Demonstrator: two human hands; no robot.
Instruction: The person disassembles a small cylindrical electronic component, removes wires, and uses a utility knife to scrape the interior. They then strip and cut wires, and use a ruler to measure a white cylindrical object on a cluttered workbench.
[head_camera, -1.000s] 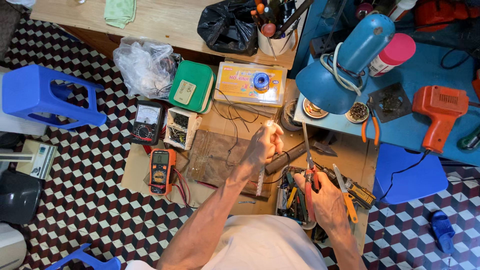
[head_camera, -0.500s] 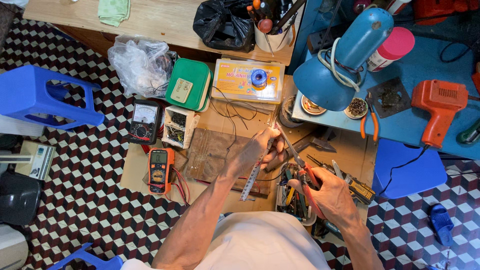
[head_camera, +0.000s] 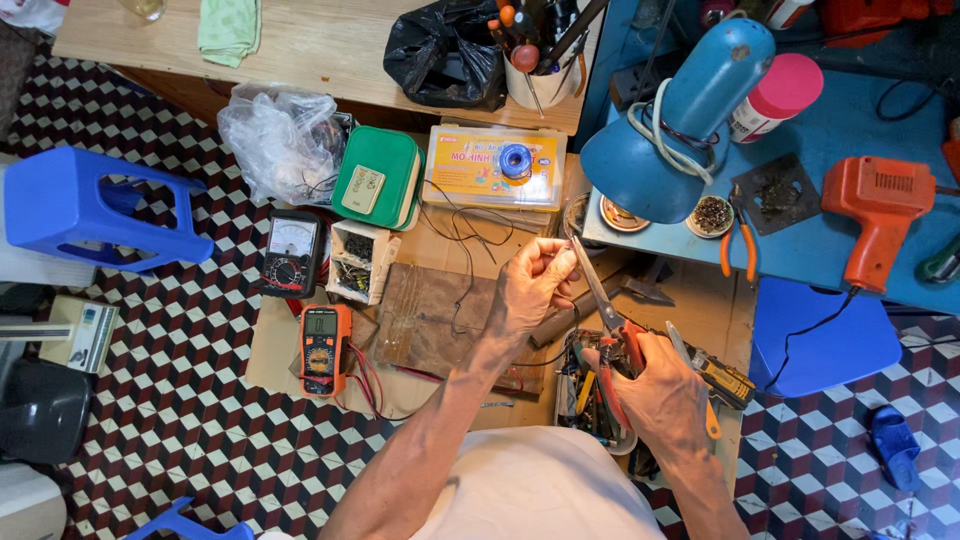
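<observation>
Right hand grips red-handled scissors; left hand, at 10 o'clock, pinches something tiny at the blades: seemingly trimming, needing a steady hold.

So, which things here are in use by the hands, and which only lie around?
In use:
right hand, gripping the red-handled scissors
left hand, at the blades

Lying about:
orange multimeter
blue lamp
orange heat gun
green case
</observation>
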